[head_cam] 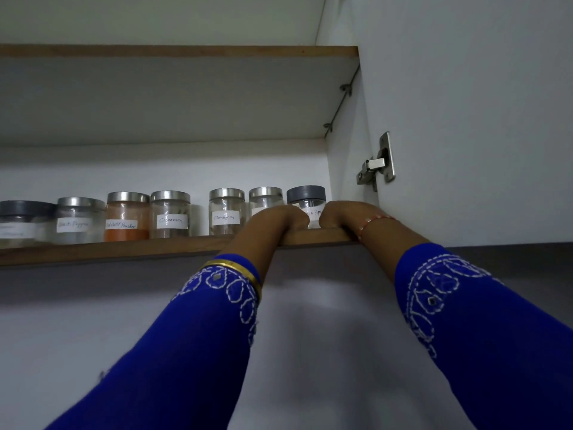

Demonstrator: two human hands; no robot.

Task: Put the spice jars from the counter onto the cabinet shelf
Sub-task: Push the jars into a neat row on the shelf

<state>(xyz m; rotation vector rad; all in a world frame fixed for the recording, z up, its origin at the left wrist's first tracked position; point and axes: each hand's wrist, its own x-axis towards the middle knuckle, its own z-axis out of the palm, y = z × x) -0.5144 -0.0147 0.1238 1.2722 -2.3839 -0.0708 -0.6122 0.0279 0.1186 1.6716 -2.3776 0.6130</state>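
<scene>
- I am looking up into the open cabinet, both arms raised in blue embroidered sleeves (192, 336).
- My left hand (276, 220) and my right hand (347, 214) reach over the front edge of the cabinet shelf (124, 248), one on each side of the dark-lidded jar (306, 200) at the far right end of the row.
- My fingers are out of sight past my knuckles, so I cannot tell whether either hand grips the jar or only lies beside it.
- That jar stands upright on the shelf, close to the cabinet's right wall, its white label partly covered by my hands.
- To its left stand a silver-lidded jar (265, 197) just beside it, then a clear jar labelled cinnamon (226, 211).
- After a gap comes a second cinnamon jar (170, 214), touching the red chilli powder jar (127, 215).
- Further left are a black pepper jar (79, 220) and another dark-lidded jar (23, 221) at the picture's edge.
- A gold bangle (235, 270) sits on my left forearm and a thin thread band (373, 223) on my right wrist.
- A metal hinge (376, 164) is fixed to the open door on the right.
</scene>
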